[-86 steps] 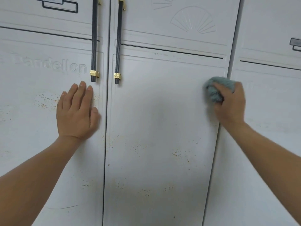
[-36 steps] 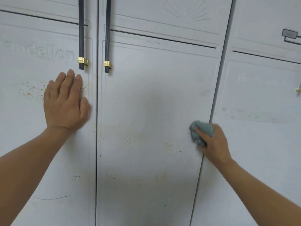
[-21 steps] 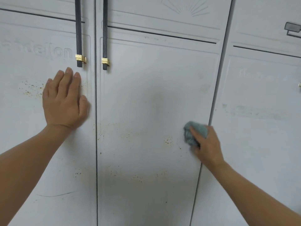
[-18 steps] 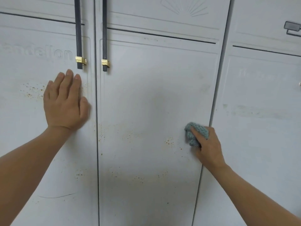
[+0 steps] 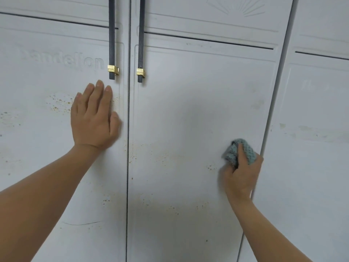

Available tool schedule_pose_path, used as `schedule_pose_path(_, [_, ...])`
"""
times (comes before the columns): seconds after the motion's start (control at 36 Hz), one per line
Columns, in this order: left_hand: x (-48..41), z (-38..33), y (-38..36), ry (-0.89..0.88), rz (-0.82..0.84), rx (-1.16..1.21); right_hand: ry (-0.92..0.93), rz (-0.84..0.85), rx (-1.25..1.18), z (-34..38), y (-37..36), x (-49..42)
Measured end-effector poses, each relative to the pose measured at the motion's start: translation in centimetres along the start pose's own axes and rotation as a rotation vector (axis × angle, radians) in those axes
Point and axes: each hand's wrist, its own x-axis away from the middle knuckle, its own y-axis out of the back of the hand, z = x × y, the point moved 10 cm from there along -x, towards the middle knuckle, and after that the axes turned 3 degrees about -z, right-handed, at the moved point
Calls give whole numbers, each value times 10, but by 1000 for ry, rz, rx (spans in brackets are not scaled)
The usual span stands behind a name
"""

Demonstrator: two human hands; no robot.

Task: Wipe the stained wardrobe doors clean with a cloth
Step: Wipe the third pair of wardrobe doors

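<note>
Three white wardrobe doors fill the view. The middle door (image 5: 188, 110) carries brown speckled stains across its lower half. My right hand (image 5: 240, 176) presses a bunched teal cloth (image 5: 243, 150) against that door near its right edge, just right of a small brown spot cluster. My left hand (image 5: 93, 118) lies flat, fingers together, on the left door (image 5: 37, 167), beside more brown specks. The left door bears the embossed word "Dandelion".
Two dark vertical handles with gold end caps (image 5: 111, 69) (image 5: 140, 72) flank the seam between the left and middle doors. The right door (image 5: 311, 167) shows a faint greenish smear at mid height.
My right hand has slid the cloth down the middle door's right edge from handle height to the stained band, then shifted slightly left and right there. The left hand has stayed flat.
</note>
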Motion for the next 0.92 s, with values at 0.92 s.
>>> schedule_pose_path(0.92, [-1, -3, 8, 20, -18, 26, 878, 561, 17, 141, -62, 65])
